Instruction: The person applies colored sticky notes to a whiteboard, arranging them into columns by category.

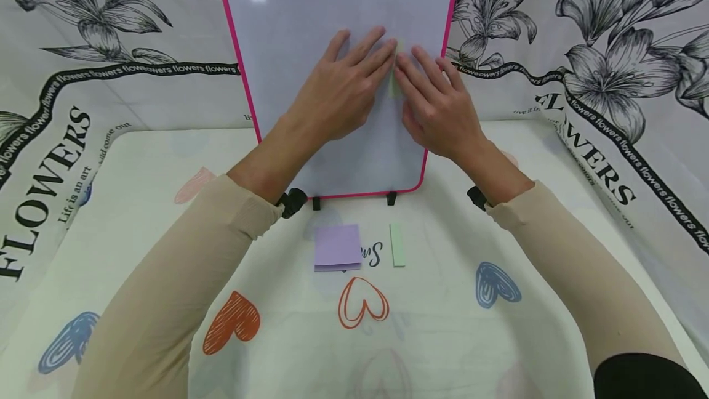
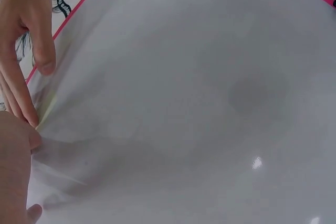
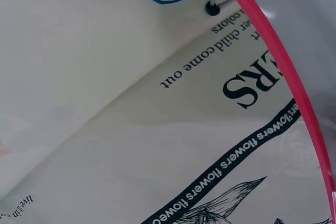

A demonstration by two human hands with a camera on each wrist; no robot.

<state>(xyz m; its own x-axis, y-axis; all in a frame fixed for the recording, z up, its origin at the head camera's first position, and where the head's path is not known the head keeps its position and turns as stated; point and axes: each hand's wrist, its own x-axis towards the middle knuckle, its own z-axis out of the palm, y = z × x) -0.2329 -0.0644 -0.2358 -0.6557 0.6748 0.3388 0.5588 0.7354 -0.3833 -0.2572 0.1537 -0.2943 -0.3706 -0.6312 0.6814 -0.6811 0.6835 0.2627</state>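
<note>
A whiteboard [image 1: 310,29] with a pink frame stands upright, and both hands are against its right half. My left hand [image 1: 346,91] has its fingers spread, with the fingertips at the left edge of a pale green paper strip [image 1: 395,86]. From the other side, my right hand [image 1: 443,103] touches the same strip with fairly straight fingers. Much of the strip is hidden between the hands. The left wrist view catches the hands at its left edge, with a sliver of the strip [image 2: 48,106] between them. No hand shows in the right wrist view.
On the table in front of the board lie a purple sticky-note pad [image 1: 337,247] and a narrow green sticky-note pad [image 1: 397,245]. Black feet [image 1: 391,198] support the board. Hearts are printed on the tablecloth [image 1: 432,337]; a flower-print sheet [image 1: 183,36] hangs behind.
</note>
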